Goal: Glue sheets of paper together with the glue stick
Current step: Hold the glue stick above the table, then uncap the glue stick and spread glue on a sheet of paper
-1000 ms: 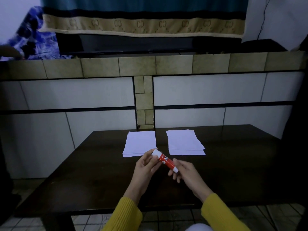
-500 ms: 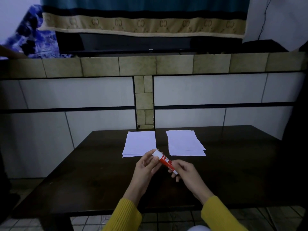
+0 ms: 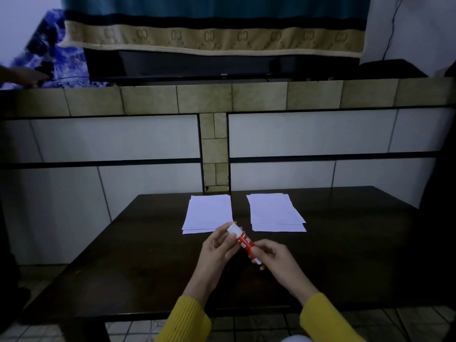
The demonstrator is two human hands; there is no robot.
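— Where do the papers lie?
— Two stacks sit side by side on the worktop (image 3: 128, 262), toward its far edge: the left stack (image 3: 208, 213) and the right stack (image 3: 275, 212), apart from each other.
— And the glue stick (image 3: 244, 241)?
— Above the worktop, nearer than the stacks, between the left hand (image 3: 217, 246) and the right hand (image 3: 274, 257), its far end just before the left stack.
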